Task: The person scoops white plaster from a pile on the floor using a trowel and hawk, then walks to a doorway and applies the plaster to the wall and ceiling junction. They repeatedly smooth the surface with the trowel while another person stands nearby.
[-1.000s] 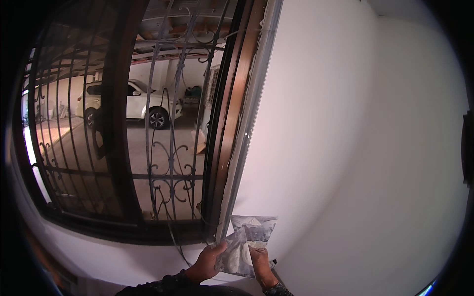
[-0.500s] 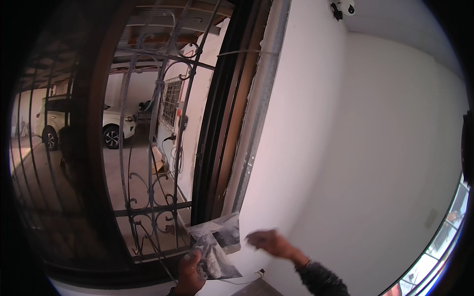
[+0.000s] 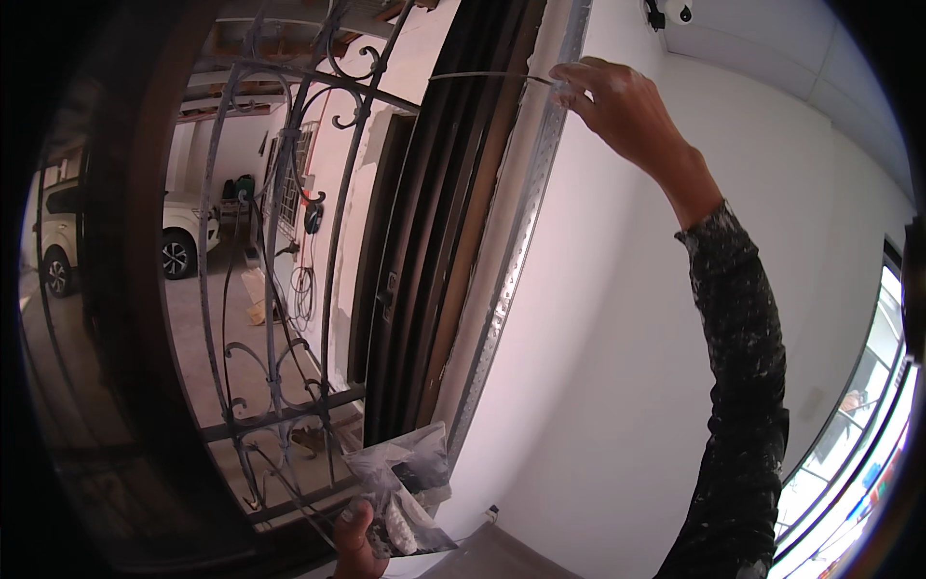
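My left hand (image 3: 354, 542), low in the view, grips a clear plastic bag (image 3: 410, 454) with white lumpy material inside. My right hand (image 3: 617, 108) is raised to the upper wall corner, its fingers drawn together in a pinch. The fingertips meet the perforated metal corner strip (image 3: 503, 304) at the end of a thin rod (image 3: 482, 75) that crosses the dark window frame (image 3: 424, 241). Some white shows at these fingertips; what they hold, if anything, is too small to make out.
A wrought-iron grille (image 3: 280, 193) covers the window opening on the left. Beyond it stands a white car (image 3: 183, 227). The white wall (image 3: 617, 318) runs to the right, with a camera (image 3: 675, 13) near the ceiling and a bright window (image 3: 849, 425) at the far right.
My right hand has risen from beside the bag to the upper corner strip. My left hand still holds the bag, now slightly lower and further left in the picture. The view has shifted.
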`<state>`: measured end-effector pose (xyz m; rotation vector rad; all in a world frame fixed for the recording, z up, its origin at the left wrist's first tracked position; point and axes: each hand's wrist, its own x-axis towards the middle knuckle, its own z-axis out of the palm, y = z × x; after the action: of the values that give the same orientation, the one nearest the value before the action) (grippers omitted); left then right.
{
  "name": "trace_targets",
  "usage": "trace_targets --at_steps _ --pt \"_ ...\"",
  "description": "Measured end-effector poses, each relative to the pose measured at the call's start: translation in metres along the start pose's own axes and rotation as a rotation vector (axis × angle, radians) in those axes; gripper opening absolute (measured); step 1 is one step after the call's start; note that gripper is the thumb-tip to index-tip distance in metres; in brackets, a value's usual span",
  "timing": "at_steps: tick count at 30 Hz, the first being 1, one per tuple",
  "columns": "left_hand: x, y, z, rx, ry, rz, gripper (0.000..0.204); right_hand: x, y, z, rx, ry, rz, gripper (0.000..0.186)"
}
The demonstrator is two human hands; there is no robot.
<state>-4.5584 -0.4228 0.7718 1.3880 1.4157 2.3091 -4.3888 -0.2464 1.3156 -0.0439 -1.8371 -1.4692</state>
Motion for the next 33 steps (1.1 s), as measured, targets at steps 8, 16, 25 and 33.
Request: trace_targets --at_steps 8,16,25,33 --pt "0.007 0.016 -0.014 -0.646 -0.035 -0.6 0.023 0.015 0.022 0.018 -0.249 -0.121 -0.176 0.013" --pt "-0.001 0.005 -0.017 -0.122 -0.085 -0.049 0.025 0.024 0.037 0.024 -0.348 -0.045 -0.254 0.013" --pt "-0.002 0.012 -0.018 -0.467 -0.106 -0.498 0.034 0.036 0.05 0.026 -0.306 -0.086 -0.204 0.016" --pt "0.001 0.01 -0.014 -0.843 0.017 -0.834 0.03 0.041 0.03 0.018 -0.249 -0.07 -0.026 0.028"
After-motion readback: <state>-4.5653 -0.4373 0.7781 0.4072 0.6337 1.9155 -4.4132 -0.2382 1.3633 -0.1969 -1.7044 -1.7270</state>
